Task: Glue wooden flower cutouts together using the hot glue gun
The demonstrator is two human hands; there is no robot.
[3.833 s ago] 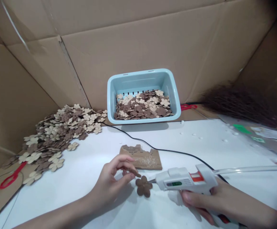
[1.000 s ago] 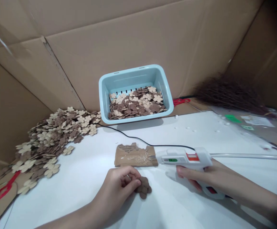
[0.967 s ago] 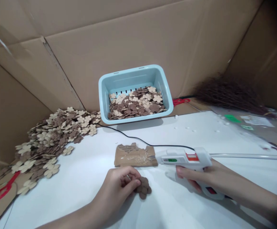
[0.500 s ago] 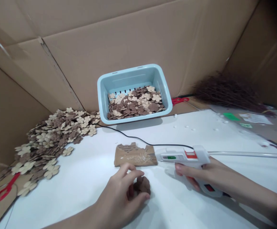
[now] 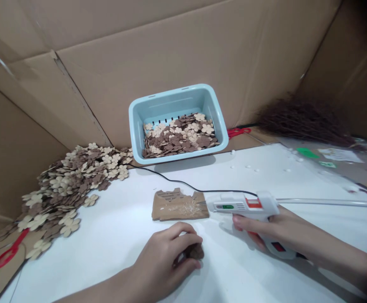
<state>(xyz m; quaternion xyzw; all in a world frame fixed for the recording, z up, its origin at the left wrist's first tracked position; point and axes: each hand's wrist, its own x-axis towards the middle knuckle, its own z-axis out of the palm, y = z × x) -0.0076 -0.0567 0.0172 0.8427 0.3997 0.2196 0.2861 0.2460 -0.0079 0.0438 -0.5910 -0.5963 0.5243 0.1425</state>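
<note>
My left hand (image 5: 167, 261) curls over a dark brown paper flower (image 5: 196, 251) on the white table, fingers and thumb pinched round it so only its right edge shows. My right hand (image 5: 276, 229) grips the handle of a white glue gun (image 5: 245, 205). The gun's nozzle rests at the right end of a torn cardboard scrap (image 5: 179, 205) that carries dried glue strands. A clear glue stick (image 5: 328, 203) juts from the gun's back toward the right.
A light blue basket (image 5: 221, 126) of tan and brown paper flowers stands at the back. A loose heap of flowers (image 5: 72, 185) spreads at left, with a red-handled tool (image 5: 9, 254) near it. The black cord (image 5: 170, 181) crosses the table. Brown twigs (image 5: 306, 122) lie at right. Cardboard walls enclose everything.
My left hand has closed down over the brown flower, hiding most of it. The glue gun moved from the flower up to the cardboard scrap and has stayed there.
</note>
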